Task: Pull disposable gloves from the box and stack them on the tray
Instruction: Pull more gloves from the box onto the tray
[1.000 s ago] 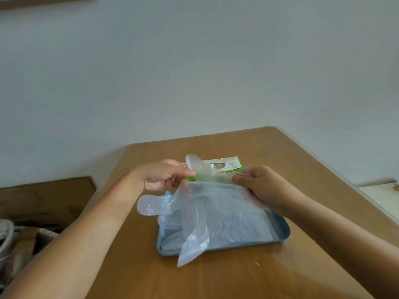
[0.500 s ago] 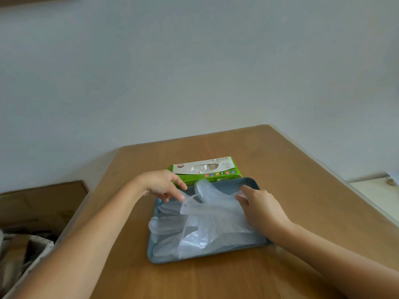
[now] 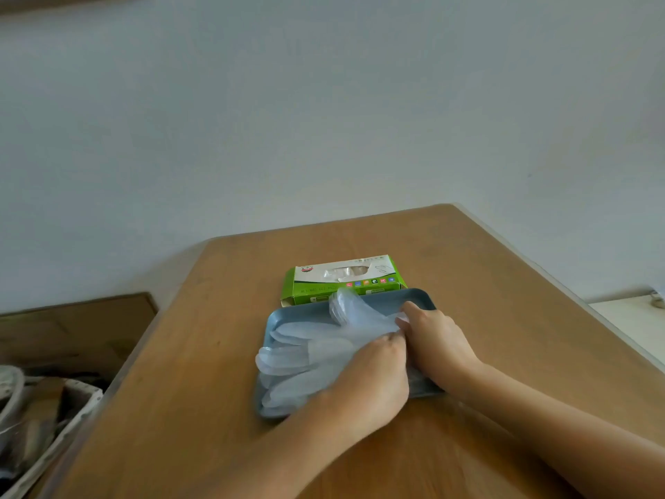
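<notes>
A blue tray (image 3: pixel 414 295) lies on the wooden table, and a stack of clear disposable gloves (image 3: pixel 306 358) rests in it with the fingers pointing left. Directly behind the tray stands the green and white glove box (image 3: pixel 345 279), with more gloves showing in its top opening. My left hand (image 3: pixel 367 383) presses down on the right part of the top glove. My right hand (image 3: pixel 435 343) sits beside it on the tray's right side. Its thumb and fingertips pinch the glove's cuff edge, where the film bunches up.
The wooden table (image 3: pixel 503 282) runs to a white wall behind. Its left edge drops to a basket of clutter (image 3: pixel 43 419) and a brown board (image 3: pixel 72 329). A white surface (image 3: pixel 633 318) lies past the table's right edge.
The glove held up in both hands came down onto the stack in the tray. My left hand moved right across the glove until it lay next to my right hand.
</notes>
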`<state>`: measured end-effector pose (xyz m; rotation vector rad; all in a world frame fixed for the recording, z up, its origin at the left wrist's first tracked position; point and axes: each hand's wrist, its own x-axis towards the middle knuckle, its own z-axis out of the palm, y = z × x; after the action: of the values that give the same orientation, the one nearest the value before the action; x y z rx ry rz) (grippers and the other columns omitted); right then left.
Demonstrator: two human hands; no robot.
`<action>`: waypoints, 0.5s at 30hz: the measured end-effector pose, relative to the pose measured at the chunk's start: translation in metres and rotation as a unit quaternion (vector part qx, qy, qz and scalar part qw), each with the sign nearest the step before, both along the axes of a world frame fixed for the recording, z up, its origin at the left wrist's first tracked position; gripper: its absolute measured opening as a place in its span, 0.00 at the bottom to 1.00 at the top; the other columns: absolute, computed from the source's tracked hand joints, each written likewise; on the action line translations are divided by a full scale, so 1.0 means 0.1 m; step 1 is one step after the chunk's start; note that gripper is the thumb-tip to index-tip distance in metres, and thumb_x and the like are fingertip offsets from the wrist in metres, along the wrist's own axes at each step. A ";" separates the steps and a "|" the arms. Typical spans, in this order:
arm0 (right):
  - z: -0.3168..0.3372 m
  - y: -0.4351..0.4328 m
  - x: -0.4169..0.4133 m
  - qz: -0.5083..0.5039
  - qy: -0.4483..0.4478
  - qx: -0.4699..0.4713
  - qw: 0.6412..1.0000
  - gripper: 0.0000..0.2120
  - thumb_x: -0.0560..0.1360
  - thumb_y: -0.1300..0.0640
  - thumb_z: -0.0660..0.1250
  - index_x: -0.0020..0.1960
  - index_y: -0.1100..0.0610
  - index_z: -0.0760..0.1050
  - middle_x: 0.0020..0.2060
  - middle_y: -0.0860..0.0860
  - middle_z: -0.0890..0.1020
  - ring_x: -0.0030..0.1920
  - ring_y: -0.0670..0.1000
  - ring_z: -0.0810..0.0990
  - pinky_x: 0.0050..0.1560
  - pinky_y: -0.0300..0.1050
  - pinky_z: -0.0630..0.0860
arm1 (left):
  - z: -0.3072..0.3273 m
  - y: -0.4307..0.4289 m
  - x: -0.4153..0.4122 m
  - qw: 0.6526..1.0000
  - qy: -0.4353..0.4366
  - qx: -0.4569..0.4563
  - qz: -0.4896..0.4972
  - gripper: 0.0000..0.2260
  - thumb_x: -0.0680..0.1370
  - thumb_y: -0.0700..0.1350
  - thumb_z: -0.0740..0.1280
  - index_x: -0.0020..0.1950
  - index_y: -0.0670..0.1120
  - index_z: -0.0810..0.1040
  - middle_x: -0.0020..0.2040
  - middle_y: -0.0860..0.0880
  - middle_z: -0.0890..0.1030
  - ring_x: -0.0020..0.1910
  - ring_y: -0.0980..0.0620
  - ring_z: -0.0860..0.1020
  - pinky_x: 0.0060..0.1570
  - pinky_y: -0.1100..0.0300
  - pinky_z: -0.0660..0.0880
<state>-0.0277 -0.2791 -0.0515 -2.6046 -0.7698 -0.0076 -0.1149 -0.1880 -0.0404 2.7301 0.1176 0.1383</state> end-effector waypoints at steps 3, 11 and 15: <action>0.00 0.02 0.00 -0.014 -0.004 0.004 1.000 0.10 0.82 0.54 0.53 0.51 0.58 0.69 0.44 0.55 0.79 0.45 0.59 0.78 0.38 0.47 0.68 | -0.13 0.06 0.01 0.998 0.056 -0.010 0.010 0.23 0.82 0.38 0.53 0.78 0.43 0.56 0.77 0.45 0.59 0.76 0.50 0.58 0.73 0.60 0.55; 0.11 -0.03 -0.03 0.007 -0.086 -0.026 0.996 0.19 0.81 0.50 0.58 0.68 0.55 0.61 0.56 0.51 0.78 0.53 0.55 0.78 0.42 0.43 0.69 | -0.16 0.21 0.02 0.997 0.075 -0.026 0.012 0.24 0.82 0.37 0.53 0.79 0.46 0.54 0.79 0.50 0.51 0.78 0.53 0.51 0.73 0.62 0.48; 0.16 -0.12 -0.06 0.102 -0.114 0.017 0.988 0.18 0.80 0.59 0.60 0.69 0.54 0.66 0.62 0.49 0.73 0.61 0.51 0.74 0.55 0.39 0.70 | -0.17 0.18 0.01 0.997 0.080 0.000 0.001 0.24 0.83 0.38 0.53 0.79 0.44 0.51 0.79 0.47 0.52 0.78 0.53 0.51 0.73 0.64 0.49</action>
<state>-0.0336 -0.2914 -0.0359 -2.5079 -1.1044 -0.2588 -0.1135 -0.1702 -0.0578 2.7393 0.1647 -0.0797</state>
